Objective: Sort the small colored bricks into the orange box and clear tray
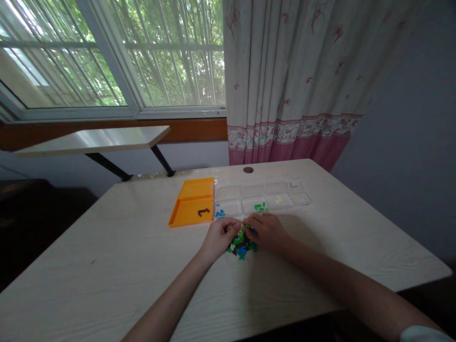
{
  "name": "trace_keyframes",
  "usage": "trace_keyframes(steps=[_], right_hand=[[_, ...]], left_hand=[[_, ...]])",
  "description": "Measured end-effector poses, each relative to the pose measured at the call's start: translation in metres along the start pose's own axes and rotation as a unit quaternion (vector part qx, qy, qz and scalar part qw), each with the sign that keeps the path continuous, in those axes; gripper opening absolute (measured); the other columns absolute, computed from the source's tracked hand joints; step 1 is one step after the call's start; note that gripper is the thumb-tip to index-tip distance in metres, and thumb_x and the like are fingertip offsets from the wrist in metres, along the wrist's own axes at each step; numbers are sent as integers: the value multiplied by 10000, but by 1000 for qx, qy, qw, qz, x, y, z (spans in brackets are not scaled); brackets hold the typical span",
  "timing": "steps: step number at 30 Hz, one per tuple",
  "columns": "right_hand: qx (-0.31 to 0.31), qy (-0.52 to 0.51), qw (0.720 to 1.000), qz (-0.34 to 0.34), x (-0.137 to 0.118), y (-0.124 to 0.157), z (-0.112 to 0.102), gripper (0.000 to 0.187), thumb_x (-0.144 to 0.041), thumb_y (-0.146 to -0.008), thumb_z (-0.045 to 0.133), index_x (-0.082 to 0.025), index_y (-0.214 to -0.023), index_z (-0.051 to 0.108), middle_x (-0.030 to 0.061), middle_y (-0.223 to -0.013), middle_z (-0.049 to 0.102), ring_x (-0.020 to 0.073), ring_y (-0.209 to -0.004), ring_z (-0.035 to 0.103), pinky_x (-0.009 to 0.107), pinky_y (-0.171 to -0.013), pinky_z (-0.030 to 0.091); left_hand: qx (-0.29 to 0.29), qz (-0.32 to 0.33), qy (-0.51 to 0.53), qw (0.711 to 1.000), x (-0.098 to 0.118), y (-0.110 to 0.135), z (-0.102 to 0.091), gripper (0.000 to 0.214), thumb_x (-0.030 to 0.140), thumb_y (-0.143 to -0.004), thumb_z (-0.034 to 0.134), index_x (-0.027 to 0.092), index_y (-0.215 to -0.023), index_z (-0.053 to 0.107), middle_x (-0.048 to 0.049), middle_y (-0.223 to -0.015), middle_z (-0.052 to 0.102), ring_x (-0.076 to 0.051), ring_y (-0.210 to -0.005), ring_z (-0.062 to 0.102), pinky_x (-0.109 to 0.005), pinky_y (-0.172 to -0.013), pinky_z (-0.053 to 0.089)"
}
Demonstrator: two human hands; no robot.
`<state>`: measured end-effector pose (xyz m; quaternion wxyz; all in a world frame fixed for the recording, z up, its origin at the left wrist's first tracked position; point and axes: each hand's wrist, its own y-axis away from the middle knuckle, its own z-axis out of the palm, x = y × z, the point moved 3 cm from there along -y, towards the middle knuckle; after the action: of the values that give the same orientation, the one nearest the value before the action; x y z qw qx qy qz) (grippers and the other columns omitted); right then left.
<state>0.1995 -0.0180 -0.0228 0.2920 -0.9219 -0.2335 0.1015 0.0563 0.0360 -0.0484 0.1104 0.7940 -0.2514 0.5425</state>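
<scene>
A small heap of mixed plastic building bricks, blue, green, brown and yellow, lies on the table in front of me. At the heap's left edge, my left hand has its thumb and fingers pinched together. My right hand covers the heap's right side, its fingers bent inward. The fingertips of both hands come close together over the heap's far edge. Whatever small piece they hold is too small to make out.
Beyond my hands is a clear compartment tray with blue bricks, green bricks and yellow pieces sorted apart. Left of it, an orange two-part tray holds dark brown bricks. A raised shelf stands back left.
</scene>
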Motion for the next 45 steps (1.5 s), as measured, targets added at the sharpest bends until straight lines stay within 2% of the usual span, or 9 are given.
trace_keyframes(steps=[5,11,18,21,24,28,32,40,45], right_hand=[[-5,-20,1000,0,1,0,0,157,-257,-850,459,-192,-856,601,29,-774,642,134,-692,580,251,-652,382],[13,-60,998,13,6,1,0,164,-298,-847,479,-200,-881,606,35,-814,652,137,-734,598,244,-682,415],[18,-78,997,20,6,1,0,169,-297,-850,478,-198,-855,614,33,-792,656,135,-722,598,239,-687,432],[31,-92,995,32,9,0,0,153,-294,-840,496,-200,-844,616,29,-793,659,133,-716,599,234,-679,441],[61,-120,990,49,18,0,-5,143,-292,-831,508,-200,-838,616,32,-796,663,129,-723,600,225,-672,449],[111,-129,980,100,39,2,-19,154,-306,-823,508,-201,-858,615,17,-745,647,89,-522,528,208,-553,434],[168,-130,966,150,53,6,-35,138,-310,-806,524,-212,-851,609,-6,-662,602,80,-433,438,216,-497,408],[164,-146,965,144,52,6,-35,159,-331,-807,513,-219,-861,612,-16,-632,583,75,-430,442,207,-475,397],[164,-147,966,133,51,6,-35,149,-313,-805,523,-212,-867,614,-17,-632,583,72,-434,440,206,-478,394]], left_hand=[[4,-10,19,1000,3,1,0,348,422,-726,570,95,-794,667,-2,-543,539,-76,-469,410,-173,-428,315],[-14,-27,112,993,1,1,1,360,442,-713,586,94,-775,655,29,-478,480,-51,-412,358,-158,-390,257],[-15,-16,90,996,-3,0,2,352,426,-740,557,92,-768,662,1,-527,537,-71,-454,418,-177,-434,310],[-3,6,42,999,1,0,-2,340,408,-771,517,98,-771,657,-19,-584,579,-97,-510,475,-192,-470,350],[5,50,-74,996,8,2,-10,288,351,-811,469,128,-825,652,-42,-708,621,-128,-625,534,-212,-547,398],[-23,104,-263,959,15,9,-22,226,263,-833,433,193,-914,632,-49,-888,615,-155,-799,562,-236,-671,428],[-61,117,-375,918,15,13,-27,238,245,-852,389,222,-950,605,-42,-967,584,-161,-845,574,-246,-692,438],[-92,144,-391,904,16,14,-24,257,232,-860,377,243,-1012,584,-37,-989,567,-150,-853,567,-238,-723,440],[-104,153,-385,904,18,15,-24,242,194,-839,396,240,-966,597,-31,-976,561,-147,-842,566,-234,-724,436]])
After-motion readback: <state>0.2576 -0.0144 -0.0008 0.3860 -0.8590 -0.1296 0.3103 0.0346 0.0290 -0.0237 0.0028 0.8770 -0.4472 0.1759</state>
